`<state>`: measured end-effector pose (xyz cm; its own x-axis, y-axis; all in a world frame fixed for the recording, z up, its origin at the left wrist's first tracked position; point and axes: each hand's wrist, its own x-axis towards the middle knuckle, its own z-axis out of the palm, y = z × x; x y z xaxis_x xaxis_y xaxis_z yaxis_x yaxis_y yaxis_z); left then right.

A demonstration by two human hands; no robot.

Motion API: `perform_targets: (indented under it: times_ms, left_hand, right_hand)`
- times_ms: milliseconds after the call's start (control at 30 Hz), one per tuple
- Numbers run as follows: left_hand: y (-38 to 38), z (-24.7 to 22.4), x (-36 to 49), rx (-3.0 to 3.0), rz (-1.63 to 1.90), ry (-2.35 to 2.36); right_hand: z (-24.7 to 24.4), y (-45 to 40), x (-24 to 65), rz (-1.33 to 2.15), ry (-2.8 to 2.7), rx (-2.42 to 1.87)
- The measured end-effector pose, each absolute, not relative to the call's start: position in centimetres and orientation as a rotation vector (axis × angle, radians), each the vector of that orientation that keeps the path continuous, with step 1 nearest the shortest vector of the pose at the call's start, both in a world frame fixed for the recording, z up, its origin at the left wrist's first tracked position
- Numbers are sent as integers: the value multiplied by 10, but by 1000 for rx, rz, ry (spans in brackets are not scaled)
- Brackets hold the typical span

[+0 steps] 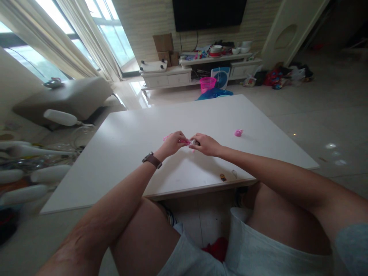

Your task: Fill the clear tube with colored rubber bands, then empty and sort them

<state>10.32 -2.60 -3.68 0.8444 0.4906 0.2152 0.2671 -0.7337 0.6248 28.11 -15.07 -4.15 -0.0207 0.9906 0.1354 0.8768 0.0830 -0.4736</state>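
Above the middle of the white table (pixel 129 153), my two hands nearly meet. My left hand (pixel 174 142), with a watch (pixel 152 159) on its wrist, pinches a thin pink strand (pixel 184 141), whose other end shows beyond the fingers. In my right hand (pixel 208 145) is a small whitish and dark object (pixel 195 142), its kind too small to make out. The pink strand runs to this object, and my fingers partly cover where they meet. A small pink piece (pixel 238 132) lies on the table to the right.
Near the front table edge lie a small yellow and dark figure (pixel 223 177) and a small pale piece (pixel 234 173). Beyond the table stand a pink basket (pixel 207 84) and a white cabinet (pixel 178 79). White-topped metal frames (pixel 60 117) are at the left.
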Motion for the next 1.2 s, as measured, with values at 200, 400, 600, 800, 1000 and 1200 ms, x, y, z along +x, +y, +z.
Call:
perform_targets:
  times_ms: [200, 400, 600, 800, 1000, 1200]
  left_hand:
    - [-27, -36, 102, 2403, 470, 537]
    - [-28, -34, 99, 2331, 506, 590]
    - [-31, -34, 103, 2259, 597, 660]
    - [-29, -33, 103, 2278, 562, 654]
    - [-29, -30, 105, 2316, 568, 568]
    - [-34, -28, 103, 2260, 447, 593]
  right_hand:
    - [-41, -153, 280, 378, -1947, -1835]
    - [-42, -153, 279, 396, -1939, -1808]
    - [-43, -151, 281, 375, -1945, -1796]
    - [-42, -151, 281, 387, -1917, -1784]
    - [-42, -151, 280, 404, -1903, -1799]
    - [-44, -151, 281, 431, -1930, -1788]
